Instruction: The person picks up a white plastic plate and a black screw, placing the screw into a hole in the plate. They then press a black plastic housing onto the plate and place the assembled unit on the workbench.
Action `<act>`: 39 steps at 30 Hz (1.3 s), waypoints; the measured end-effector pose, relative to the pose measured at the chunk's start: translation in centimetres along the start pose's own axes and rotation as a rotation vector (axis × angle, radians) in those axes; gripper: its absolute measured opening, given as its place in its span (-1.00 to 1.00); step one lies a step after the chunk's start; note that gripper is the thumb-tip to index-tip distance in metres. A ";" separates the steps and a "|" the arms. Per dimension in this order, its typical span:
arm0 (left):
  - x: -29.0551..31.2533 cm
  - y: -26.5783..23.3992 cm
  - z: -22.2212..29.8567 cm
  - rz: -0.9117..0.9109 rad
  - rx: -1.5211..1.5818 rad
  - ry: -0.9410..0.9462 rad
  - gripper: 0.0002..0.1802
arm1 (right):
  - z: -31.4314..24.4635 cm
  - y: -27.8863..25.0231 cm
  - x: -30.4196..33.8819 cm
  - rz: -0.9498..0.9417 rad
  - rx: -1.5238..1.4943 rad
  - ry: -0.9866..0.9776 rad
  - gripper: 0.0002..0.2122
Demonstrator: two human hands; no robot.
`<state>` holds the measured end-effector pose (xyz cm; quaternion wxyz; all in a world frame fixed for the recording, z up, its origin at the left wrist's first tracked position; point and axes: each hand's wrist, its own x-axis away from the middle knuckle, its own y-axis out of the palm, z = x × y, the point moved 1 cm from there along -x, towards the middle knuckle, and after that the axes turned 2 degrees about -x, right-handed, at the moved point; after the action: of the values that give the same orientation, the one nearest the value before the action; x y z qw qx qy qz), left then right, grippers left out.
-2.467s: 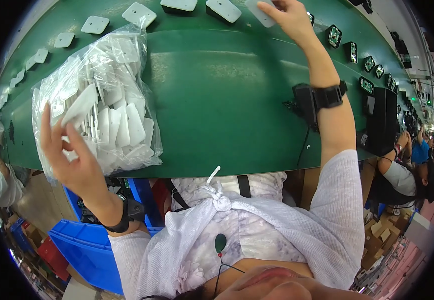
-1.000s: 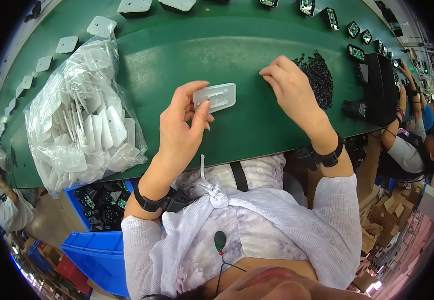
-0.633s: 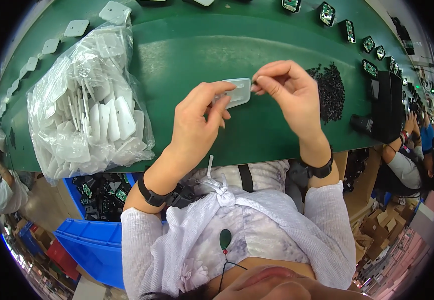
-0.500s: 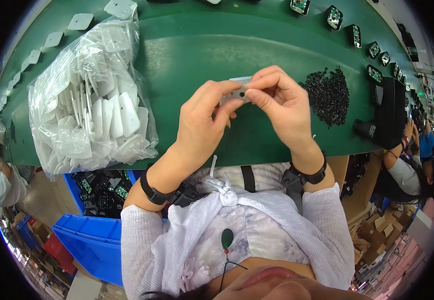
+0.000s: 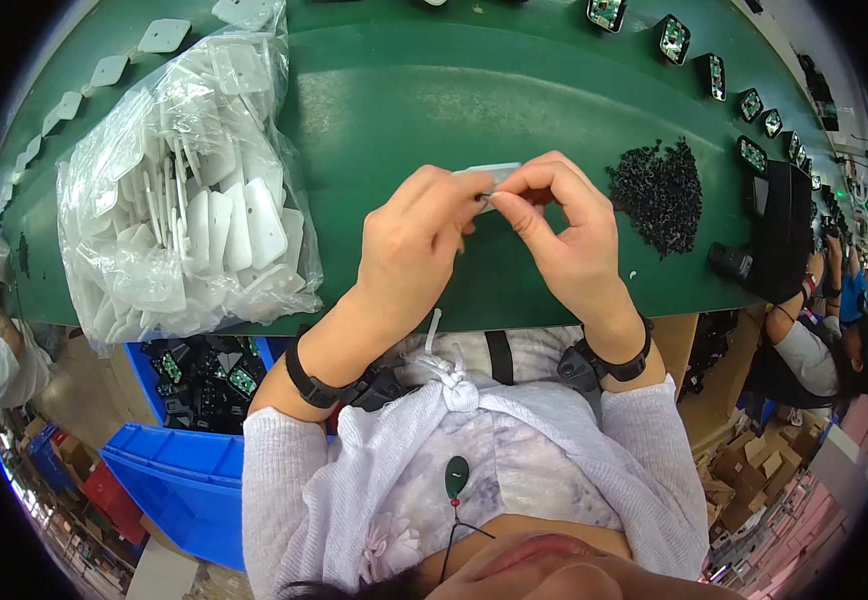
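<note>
Above the table, my left hand (image 5: 412,235) is closed on a thin white plastic plate (image 5: 495,170) with rounded corners. The plate is tilted, showing mostly its edge, and my fingers cover much of it. My right hand (image 5: 571,235) meets it from the other side, thumb and forefinger pinched together at the plate's near edge. What lies between those fingertips is too small and hidden to make out. Right of my right hand is a heap of small black parts (image 5: 656,198). To the left lies a clear plastic bag (image 5: 299,250) full of similar white plates (image 5: 266,222).
White plates (image 5: 110,70) line the green table's (image 5: 384,110) far left, and black housings with green circuit boards (image 5: 674,38) its far right. A black box-like object (image 5: 782,215) stands at right. Below the table edge are a blue bin (image 5: 179,490) and co-workers sit at the sides.
The plate has tipped in my hands, so its face with a dark spot no longer shows and its edge does. My right fingers have shifted slightly along it.
</note>
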<state>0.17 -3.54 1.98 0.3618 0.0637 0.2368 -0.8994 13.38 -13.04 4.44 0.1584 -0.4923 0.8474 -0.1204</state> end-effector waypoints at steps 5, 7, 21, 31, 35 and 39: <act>0.4 0.5 -0.4 0.058 0.545 -0.314 -0.74 | -0.2 0.2 0.4 0.076 0.027 0.001 -0.91; 0.4 0.3 -0.6 0.021 0.569 -0.336 -0.78 | 0.0 0.4 0.4 0.114 0.078 -0.084 -0.91; 0.6 -0.1 -0.2 0.071 0.735 -0.245 -0.92 | 0.5 2.1 1.1 0.270 -0.065 -0.068 -0.84; 0.9 -0.8 0.1 -0.063 0.707 -0.320 -0.92 | -0.4 -0.6 0.6 -0.054 0.026 0.084 -0.80; 0.9 -1.2 -0.7 -0.111 0.780 -0.449 -0.92 | -0.5 -0.1 0.2 -0.083 -0.060 0.193 -0.79; 1.0 -1.2 -0.9 -0.085 0.819 -0.556 -0.91 | 0.8 0.2 -0.3 -0.174 -0.384 0.330 -0.78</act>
<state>-1.42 -2.93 1.33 0.3197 -0.0514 -0.2393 -0.9154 13.62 -12.71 3.69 -0.0893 -0.5580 0.8236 -0.0492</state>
